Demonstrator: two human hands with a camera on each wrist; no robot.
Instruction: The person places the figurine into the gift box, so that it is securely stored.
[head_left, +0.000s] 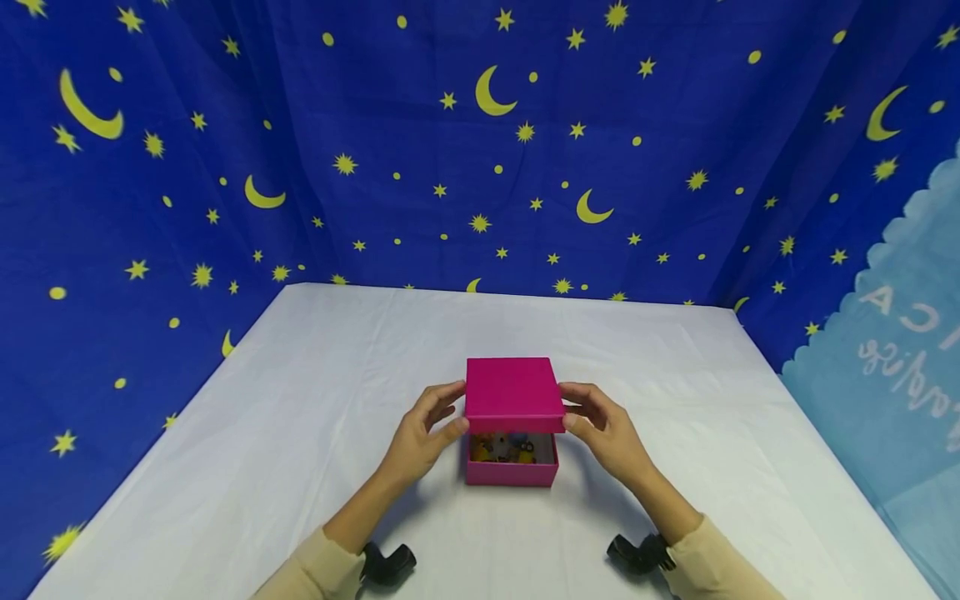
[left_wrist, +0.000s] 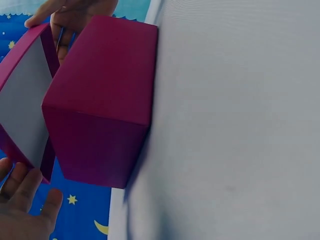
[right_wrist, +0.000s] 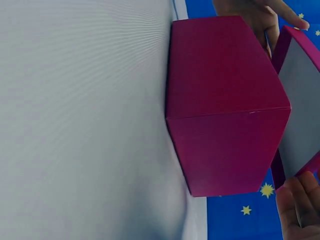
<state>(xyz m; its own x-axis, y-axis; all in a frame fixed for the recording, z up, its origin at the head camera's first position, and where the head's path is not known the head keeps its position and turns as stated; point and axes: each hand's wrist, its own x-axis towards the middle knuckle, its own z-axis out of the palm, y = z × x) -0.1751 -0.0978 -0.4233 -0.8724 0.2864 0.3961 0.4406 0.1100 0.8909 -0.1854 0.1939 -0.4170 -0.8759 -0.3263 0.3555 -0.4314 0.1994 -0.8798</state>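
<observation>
A magenta box lid (head_left: 514,390) is held above its matching box (head_left: 512,475), leaving a gap at the near side. Through that gap show several small colourful items (head_left: 502,448), too small and shaded to identify. My left hand (head_left: 418,433) grips the lid's left side with thumb and fingers. On the opposite side, my right hand (head_left: 611,432) holds the lid by its right edge. Both wrist views show the lid's pale inside (left_wrist: 24,102), raised off the box, whose outer walls (right_wrist: 227,150) face the cameras.
The box stands on a table with a white cloth (head_left: 360,375). Behind and at the left hangs a blue curtain (head_left: 420,125) with yellow moons and stars. A light blue cloth (head_left: 900,400) with white lettering hangs at the right. Black wrist mounts (head_left: 388,565) sit by the sleeves.
</observation>
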